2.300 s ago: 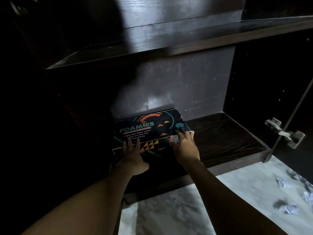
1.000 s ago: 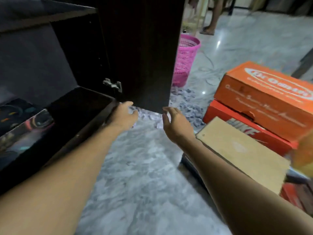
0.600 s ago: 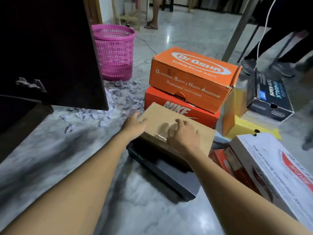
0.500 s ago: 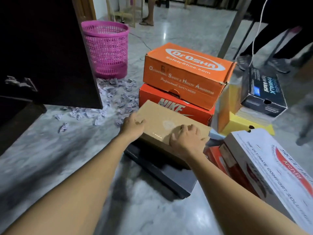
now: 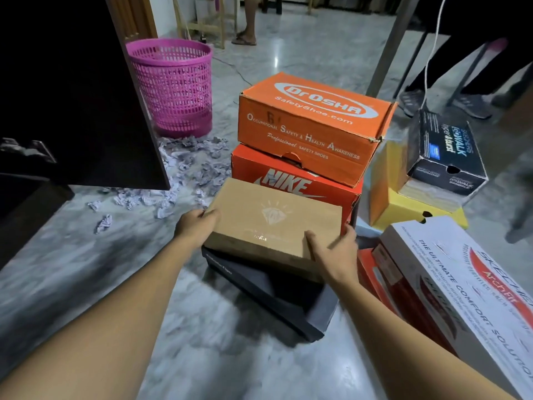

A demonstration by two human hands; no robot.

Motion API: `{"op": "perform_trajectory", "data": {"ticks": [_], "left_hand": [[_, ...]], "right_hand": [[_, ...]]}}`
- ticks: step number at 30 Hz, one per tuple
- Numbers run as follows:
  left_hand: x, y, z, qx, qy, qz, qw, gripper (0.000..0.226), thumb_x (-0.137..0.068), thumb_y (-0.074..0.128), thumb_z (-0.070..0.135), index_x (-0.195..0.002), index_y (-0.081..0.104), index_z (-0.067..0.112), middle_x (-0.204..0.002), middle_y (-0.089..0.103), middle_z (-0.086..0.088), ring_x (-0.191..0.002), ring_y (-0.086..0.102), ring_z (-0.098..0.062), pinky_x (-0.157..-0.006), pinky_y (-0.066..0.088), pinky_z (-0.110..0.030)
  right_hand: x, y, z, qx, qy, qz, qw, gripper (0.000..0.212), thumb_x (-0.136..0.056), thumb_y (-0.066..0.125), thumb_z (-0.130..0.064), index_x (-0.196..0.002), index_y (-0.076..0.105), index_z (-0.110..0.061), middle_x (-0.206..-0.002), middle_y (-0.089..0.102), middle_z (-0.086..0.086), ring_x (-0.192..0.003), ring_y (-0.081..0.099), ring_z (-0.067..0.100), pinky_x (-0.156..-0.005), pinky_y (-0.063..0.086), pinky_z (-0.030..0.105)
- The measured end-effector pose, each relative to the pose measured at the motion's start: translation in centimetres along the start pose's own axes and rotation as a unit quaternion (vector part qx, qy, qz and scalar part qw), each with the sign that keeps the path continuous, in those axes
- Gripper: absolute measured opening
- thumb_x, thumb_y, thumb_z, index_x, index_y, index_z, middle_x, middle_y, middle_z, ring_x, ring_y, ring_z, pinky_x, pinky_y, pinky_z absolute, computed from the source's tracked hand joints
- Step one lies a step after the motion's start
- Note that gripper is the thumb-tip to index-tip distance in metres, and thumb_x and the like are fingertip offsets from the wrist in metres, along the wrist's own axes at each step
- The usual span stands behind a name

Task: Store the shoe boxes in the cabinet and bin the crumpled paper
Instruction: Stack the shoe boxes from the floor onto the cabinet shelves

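Grip taken on the brown box (image 5: 277, 223), next for storing.
Cabinet (image 5: 28, 203) stands open at left, well apart from the brown box, which lies on a black box (image 5: 268, 295). The right hand (image 5: 331, 252) has slid off the lid to grasp the right end and the left hand (image 5: 196, 226) grasps the left end, so a lift looks due. Crumpled paper (image 5: 190, 168) lies beside the bin (image 5: 173, 88).

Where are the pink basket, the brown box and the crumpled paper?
pink basket (image 5: 173, 90), head view, on its mesh wall.
brown box (image 5: 271, 215), head view, on its lid.
crumpled paper (image 5: 202, 168), head view, on the pile's middle.
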State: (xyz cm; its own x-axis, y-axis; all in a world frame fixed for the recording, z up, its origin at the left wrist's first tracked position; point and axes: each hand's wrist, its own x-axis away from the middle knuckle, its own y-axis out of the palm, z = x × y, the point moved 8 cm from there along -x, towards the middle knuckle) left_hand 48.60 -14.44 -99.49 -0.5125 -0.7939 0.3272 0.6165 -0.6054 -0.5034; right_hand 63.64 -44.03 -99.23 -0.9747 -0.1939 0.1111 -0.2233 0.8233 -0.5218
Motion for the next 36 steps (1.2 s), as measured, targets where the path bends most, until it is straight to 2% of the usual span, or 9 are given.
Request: {"op": "perform_trajectory", "data": {"ticks": [4,10,15,18,22,25,29,33,36], "left_hand": [[0.6,-0.7,-0.4,0.039,-0.017,0.003,0.999,0.027,-0.081,0.056,0.041,-0.097,0.065,0.021,-0.093,0.069,0.001,-0.084,0.066,-0.019,-0.082,0.059,-0.041],[2.1,-8.2,0.2,0.128,-0.027,0.110,0.985,0.016,-0.081,0.058,0.037,-0.078,0.059,0.021,-0.082,0.061,-0.001,-0.083,0.062,-0.028,-0.076,0.061,-0.048],[3.0,-19.4,0.0,0.173,-0.025,0.216,0.961,0.020,-0.082,0.056,0.040,-0.075,0.059,0.022,-0.087,0.063,-0.002,-0.092,0.062,-0.030,-0.084,0.058,-0.051],[4.4,-26.2,-0.7,0.196,-0.010,0.281,0.939,0.019,-0.087,0.057,0.037,-0.093,0.063,0.020,-0.088,0.061,0.001,-0.090,0.059,-0.029,-0.089,0.056,-0.046],[7.9,-34.0,-3.5,0.223,0.008,0.428,0.876,0.028,-0.089,0.063,0.022,-0.110,0.062,0.003,-0.106,0.067,-0.014,-0.099,0.064,-0.032,-0.076,0.045,-0.029],[10.2,-36.8,-6.9,0.229,-0.029,0.497,0.837,0.036,-0.088,0.066,0.018,-0.116,0.058,-0.004,-0.115,0.065,-0.020,-0.105,0.062,-0.034,-0.073,0.039,-0.027],[12.1,-39.8,-12.5,0.223,-0.094,0.540,0.806,0.052,-0.086,0.070,0.026,-0.126,0.054,-0.002,-0.127,0.059,-0.023,-0.114,0.058,-0.038,-0.092,0.045,-0.038],[14.9,-43.5,-16.5,0.207,-0.130,0.594,0.767,0.038,-0.086,0.069,0.020,-0.113,0.054,-0.004,-0.114,0.062,-0.021,-0.105,0.061,-0.033,-0.082,0.046,-0.036],[16.8,-46.3,-18.1,0.198,-0.130,0.632,0.738,0.041,-0.085,0.070,0.020,-0.114,0.054,-0.003,-0.115,0.065,-0.020,-0.106,0.064,-0.034,-0.081,0.046,-0.034]], "right_hand": [[0.8,1.0,-0.7,-0.050,-0.010,-0.020,0.999,0.071,-0.085,0.070,-0.042,-0.140,0.035,-0.015,-0.122,0.054,-0.001,-0.104,0.047,0.012,-0.090,0.038,0.027],[2.2,3.8,-6.2,-0.081,-0.065,-0.047,0.993,0.074,-0.084,0.069,-0.044,-0.140,0.029,-0.018,-0.117,0.052,-0.003,-0.104,0.050,0.015,-0.090,0.039,0.028],[3.6,10.1,-14.9,-0.098,-0.126,-0.156,0.975,0.085,-0.078,0.076,-0.050,-0.140,0.028,-0.018,-0.124,0.053,0.000,-0.111,0.052,0.018,-0.095,0.041,0.031],[5.5,15.2,-21.4,-0.122,-0.164,-0.270,0.941,0.112,-0.061,0.086,-0.056,-0.145,0.021,-0.019,-0.134,0.049,0.001,-0.121,0.051,0.018,-0.106,0.043,0.038],[8.7,22.3,-29.2,-0.136,-0.240,-0.391,0.878,0.114,-0.054,0.097,-0.015,-0.143,0.026,-0.007,-0.135,0.051,0.008,-0.124,0.055,0.021,-0.102,0.050,0.040],[10.6,27.7,-31.8,-0.113,-0.265,-0.444,0.848,0.111,-0.045,0.101,-0.019,-0.135,0.037,-0.010,-0.127,0.059,0.007,-0.117,0.061,0.019,-0.092,0.057,0.039],[15.1,33.7,-34.0,-0.126,-0.269,-0.520,0.801,0.094,-0.055,0.096,-0.011,-0.130,0.039,-0.013,-0.118,0.062,-0.002,-0.105,0.065,0.011,-0.081,0.056,0.022],[19.7,39.8,-35.8,-0.132,-0.260,-0.575,0.765,0.117,-0.046,0.098,-0.024,-0.141,0.032,-0.014,-0.120,0.055,-0.008,-0.111,0.058,0.011,-0.097,0.051,0.028],[23.3,43.5,-37.4,-0.163,-0.257,-0.584,0.753,0.089,-0.059,0.093,-0.011,-0.129,0.039,-0.013,-0.118,0.057,-0.003,-0.100,0.060,0.006,-0.081,0.054,0.016]]}}
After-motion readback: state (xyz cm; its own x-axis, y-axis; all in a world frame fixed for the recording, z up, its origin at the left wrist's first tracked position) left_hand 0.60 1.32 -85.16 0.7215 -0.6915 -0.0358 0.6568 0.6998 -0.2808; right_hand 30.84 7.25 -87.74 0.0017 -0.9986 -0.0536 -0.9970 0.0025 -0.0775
